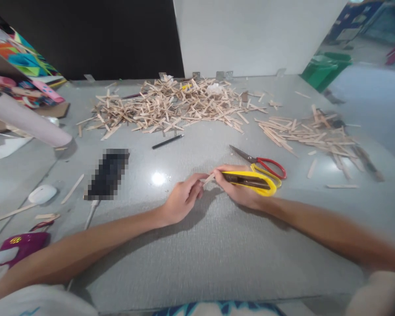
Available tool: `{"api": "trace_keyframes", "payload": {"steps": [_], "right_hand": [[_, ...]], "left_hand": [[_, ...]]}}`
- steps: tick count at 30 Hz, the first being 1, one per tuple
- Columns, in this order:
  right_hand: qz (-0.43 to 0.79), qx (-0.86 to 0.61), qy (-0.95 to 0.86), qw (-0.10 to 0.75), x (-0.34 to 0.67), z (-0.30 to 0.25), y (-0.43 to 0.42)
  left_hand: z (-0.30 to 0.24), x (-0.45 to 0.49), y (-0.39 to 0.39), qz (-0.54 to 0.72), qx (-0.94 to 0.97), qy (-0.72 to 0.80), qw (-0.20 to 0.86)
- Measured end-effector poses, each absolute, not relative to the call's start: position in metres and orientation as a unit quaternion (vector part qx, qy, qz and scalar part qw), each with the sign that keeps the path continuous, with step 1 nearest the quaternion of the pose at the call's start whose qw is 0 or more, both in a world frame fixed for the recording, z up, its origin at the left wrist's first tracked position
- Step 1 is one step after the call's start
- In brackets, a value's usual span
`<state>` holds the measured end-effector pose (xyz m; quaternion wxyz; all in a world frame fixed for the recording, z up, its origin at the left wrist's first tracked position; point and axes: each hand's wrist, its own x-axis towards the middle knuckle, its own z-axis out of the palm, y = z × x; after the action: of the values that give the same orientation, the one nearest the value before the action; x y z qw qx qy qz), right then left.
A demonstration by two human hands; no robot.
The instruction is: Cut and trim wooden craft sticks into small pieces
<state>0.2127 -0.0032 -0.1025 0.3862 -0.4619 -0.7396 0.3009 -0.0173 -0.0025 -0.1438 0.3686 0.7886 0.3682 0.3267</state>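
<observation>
Between my two hands, above the middle of the table, is a small flat wooden stick [209, 178]. My left hand [183, 198] pinches one end of it between thumb and fingers. A yellow utility knife [250, 181] with a dark inlay lies in my right hand [237, 191], the fingers closed round it. The right thumb and fingertips are at the stick's other end; the blade cannot be made out there. Just beyond the knife lie scissors [260, 162] with one red and one yellow handle, their blades pointing to the far left.
A wide heap of wooden sticks [164, 107] covers the table's back, with a smaller pile [303, 134] at the right. A black pen-like tool [167, 141] lies midway. Leftward are a phone [107, 174] on a cable, a white mouse [42, 193] and a pale cylinder [29, 116].
</observation>
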Motion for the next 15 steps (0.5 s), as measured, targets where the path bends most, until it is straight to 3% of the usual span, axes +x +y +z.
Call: {"api": "trace_keyframes", "payload": {"steps": [9, 15], "right_hand": [[0.32, -0.452, -0.713, 0.43, 0.21, -0.135, 0.011], [0.341, -0.45, -0.712, 0.417, 0.209, -0.131, 0.009]], "left_hand": [[-0.151, -0.016, -0.008, 0.4, 0.778, 0.419, 0.242], [-0.151, -0.015, -0.008, 0.397, 0.769, 0.437, 0.246]]}}
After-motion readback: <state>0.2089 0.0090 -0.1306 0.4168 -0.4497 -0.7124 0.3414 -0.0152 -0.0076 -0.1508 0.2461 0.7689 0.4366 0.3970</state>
